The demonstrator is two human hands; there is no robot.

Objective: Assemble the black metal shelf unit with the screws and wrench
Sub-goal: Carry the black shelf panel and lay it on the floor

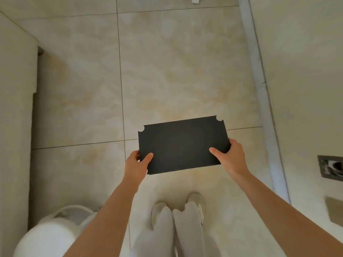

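The person stood and held a black shelf panel (182,143) flat in the air in front of the body, above the tiled floor (176,62). The left hand (136,166) grasped the panel's near left corner, its thumb (148,157) lying on the top face and the other fingers wrapped under the edge, mostly hidden. The right hand (231,157) grasped the near right corner in the same way, with its thumb (215,152) pressed on top and the fingers curled around the side edge. The panel's two far corners showed rounded notches, and it was tilted slightly, its right far corner sitting higher in the view than the left one. Below the panel's near edge, a pair of pale shoes (196,200) and light trouser legs stood on the floor. Down and to the left of the panel sat a white round container (55,232), partly hidden behind the left forearm. To the right of the panel a white strip (258,71) ran along the floor's edge, and farther right lay a square metal fitting (330,167), too blurred to identify.
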